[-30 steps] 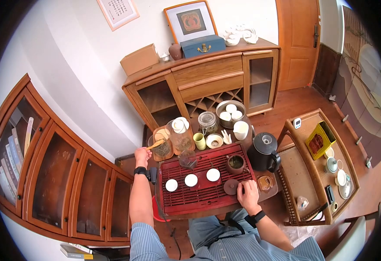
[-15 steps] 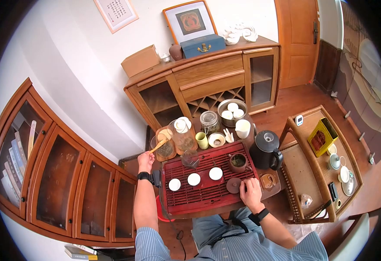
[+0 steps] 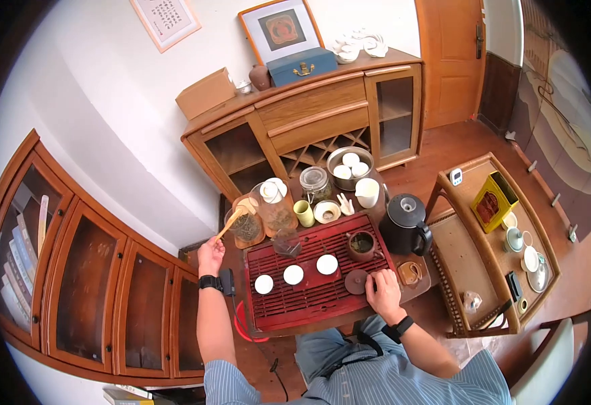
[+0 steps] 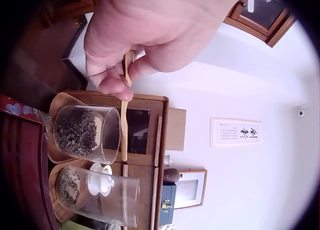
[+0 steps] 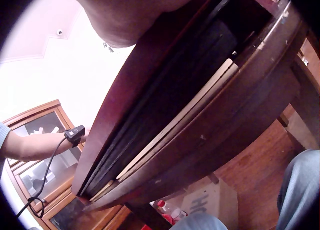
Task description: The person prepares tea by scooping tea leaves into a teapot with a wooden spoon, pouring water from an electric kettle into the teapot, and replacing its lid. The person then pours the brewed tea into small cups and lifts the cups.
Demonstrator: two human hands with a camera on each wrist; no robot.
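My left hand pinches a light wooden scoop between thumb and fingers. Its far end is beside the rim of a glass jar of dark dried leaves standing on a wooden coaster. A second glass jar with a white gaiwan at its top stands to the right. My right hand rests at the red slatted tray's front right corner, fingers bent, next to a round brown lid; whether it touches the lid I cannot tell. Behind the lid sits an uncovered brown teapot with leaves inside.
Three white cups and a clear pitcher stand on the tray. A black kettle is at its right, a green cup and white pitcher behind. A rattan cart stands further right.
The left hand has drawn back from the jar, with the scoop tilting over its rim. The right hand stays by the lid. The head view has shifted slightly.
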